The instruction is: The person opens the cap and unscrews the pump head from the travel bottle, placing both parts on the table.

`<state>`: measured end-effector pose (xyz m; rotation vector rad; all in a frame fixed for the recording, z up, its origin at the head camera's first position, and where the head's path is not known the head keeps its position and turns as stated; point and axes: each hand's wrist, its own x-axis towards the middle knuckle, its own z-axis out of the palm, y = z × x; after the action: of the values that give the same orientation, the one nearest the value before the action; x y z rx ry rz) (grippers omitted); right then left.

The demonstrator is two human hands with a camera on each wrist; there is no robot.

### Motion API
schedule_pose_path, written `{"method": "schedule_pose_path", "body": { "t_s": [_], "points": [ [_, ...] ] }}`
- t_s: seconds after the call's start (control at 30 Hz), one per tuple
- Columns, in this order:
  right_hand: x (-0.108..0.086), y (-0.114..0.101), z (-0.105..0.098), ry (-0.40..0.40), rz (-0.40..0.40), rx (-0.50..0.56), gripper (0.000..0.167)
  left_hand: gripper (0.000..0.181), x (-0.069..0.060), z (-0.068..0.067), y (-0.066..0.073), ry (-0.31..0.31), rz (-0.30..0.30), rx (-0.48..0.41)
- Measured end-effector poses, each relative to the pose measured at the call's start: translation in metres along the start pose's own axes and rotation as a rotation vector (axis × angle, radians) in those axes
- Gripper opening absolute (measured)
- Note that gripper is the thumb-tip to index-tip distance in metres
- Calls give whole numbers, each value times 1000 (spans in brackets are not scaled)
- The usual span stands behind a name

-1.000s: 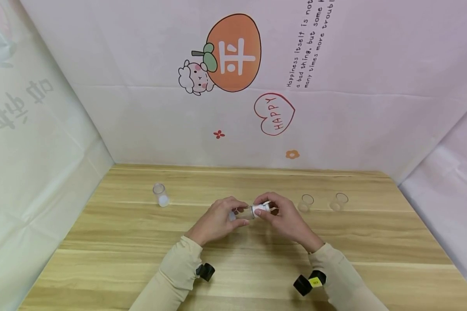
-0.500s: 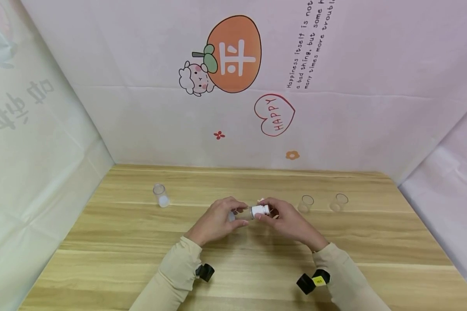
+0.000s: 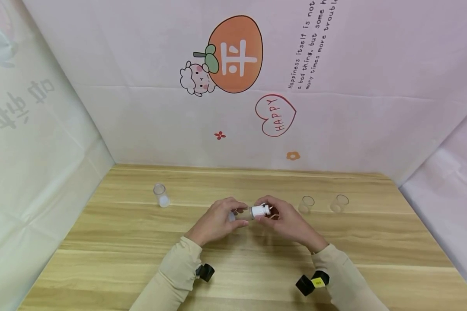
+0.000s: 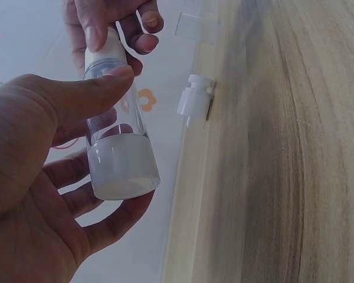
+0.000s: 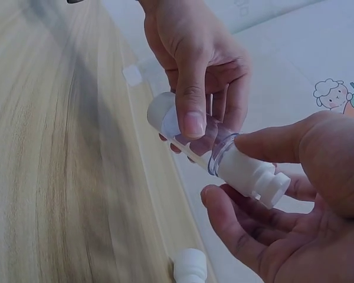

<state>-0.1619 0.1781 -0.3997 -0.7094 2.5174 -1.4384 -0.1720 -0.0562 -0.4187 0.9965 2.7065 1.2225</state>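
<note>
Above the middle of the table my left hand [image 3: 219,219] grips a clear pump bottle [image 4: 123,162] with a white base, thumb on one side and fingers round the other. The bottle lies tilted, its top toward the right. At that end a white pump head [image 5: 248,171] sits on the bottle's neck. My right hand [image 3: 288,222] holds this pump head between thumb and fingers. A second white pump head [image 4: 196,97] stands on the table beside the right hand; in the right wrist view this loose pump head [image 5: 190,265] is partly cut off.
Two clear caps [image 3: 306,205] [image 3: 339,204] stand at the right of the wooden table [image 3: 233,268]. Another clear bottle [image 3: 161,195] with a white bottom stands at the back left. A printed cloth [image 3: 159,129] hangs behind the table.
The right hand's fingers have shifted round the pump head, loosening and closing on it again. My left hand and the bottle have stayed in nearly the same place.
</note>
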Motion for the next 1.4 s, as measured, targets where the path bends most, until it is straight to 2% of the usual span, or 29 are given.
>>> {"method": "schedule_pose_path", "body": {
  "t_s": [0.33, 0.57, 0.83, 0.97, 1.17, 1.4],
  "points": [
    [2, -1, 3, 59, -18, 65, 14, 35, 1, 0, 0, 4, -2, -10],
    [2, -1, 6, 99, -33, 55, 9, 37, 0, 0, 1, -1, -2, -7],
    [1, -2, 7, 120, -47, 39, 17, 35, 0, 0, 2, 8, 6, -2],
    [2, -3, 8, 127, -13, 1, 28, 35, 0, -1, 2, 9, 10, 3],
    [1, -6, 6, 107, 87, -38, 39, 36, 0, -2, 2, 9, 11, 12],
    [-1, -5, 3, 39, 167, -7, 35, 37, 0, -2, 2, -2, -6, 14]
  ]
}}
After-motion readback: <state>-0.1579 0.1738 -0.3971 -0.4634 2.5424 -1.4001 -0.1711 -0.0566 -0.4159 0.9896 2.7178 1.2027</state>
